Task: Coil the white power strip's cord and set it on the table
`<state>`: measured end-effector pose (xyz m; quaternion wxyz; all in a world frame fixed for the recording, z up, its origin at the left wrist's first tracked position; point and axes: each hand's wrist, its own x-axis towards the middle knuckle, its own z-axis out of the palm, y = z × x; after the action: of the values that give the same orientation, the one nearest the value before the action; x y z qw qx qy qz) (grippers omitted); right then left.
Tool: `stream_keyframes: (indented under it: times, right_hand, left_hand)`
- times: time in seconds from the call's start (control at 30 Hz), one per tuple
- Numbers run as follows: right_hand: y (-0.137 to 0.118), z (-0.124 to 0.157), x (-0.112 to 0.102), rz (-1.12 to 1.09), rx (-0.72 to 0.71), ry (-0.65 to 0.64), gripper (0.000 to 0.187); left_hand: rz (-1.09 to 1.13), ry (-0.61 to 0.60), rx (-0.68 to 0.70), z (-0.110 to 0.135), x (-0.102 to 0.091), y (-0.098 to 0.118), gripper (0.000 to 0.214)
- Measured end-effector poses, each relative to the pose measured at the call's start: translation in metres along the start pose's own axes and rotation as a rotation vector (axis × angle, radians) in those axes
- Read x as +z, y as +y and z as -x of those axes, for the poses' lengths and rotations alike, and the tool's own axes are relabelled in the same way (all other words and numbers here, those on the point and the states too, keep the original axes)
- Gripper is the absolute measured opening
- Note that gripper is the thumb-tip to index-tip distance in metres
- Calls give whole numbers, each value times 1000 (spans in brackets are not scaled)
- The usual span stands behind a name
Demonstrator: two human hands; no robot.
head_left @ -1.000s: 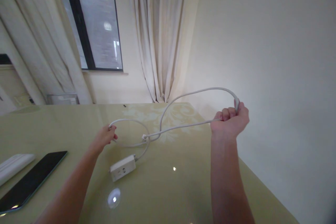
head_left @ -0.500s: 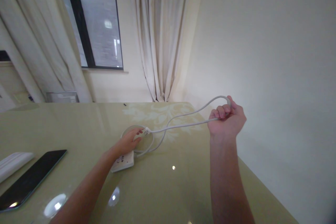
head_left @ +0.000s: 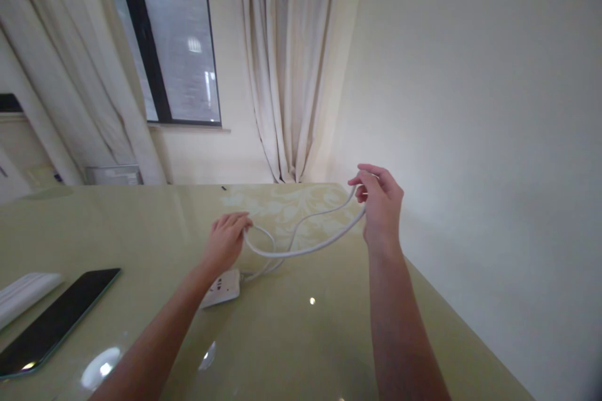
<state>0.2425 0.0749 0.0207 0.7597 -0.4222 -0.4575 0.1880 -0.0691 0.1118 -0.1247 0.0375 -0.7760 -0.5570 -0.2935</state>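
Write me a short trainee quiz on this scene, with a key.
1. Multiple choice: what does the right hand hold? A) the curtain B) the white cable C) the window frame
2. True or false: the white socket block is nearer the left hand than the right.
3. Fill in: the long object at the picture's left edge, beside the dark flat device, is coloured ____.
Key: 1 B; 2 true; 3 white.

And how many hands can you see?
2: the left hand, holding the white cord beside the socket block, and the right hand, holding it farther right. No other hands show.
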Motion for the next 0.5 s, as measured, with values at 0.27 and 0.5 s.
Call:
stream_keyframes:
  times: [0.27, 0.5]
  right_hand:
    - [34, 0, 4, 975, 3, -211, 36]
    - [73, -7, 3, 1236, 117, -375, 68]
  left_hand:
    - [34, -282, -12, -4, -79, -16, 22]
    - [-103, -498, -136, 0, -45, 22, 32]
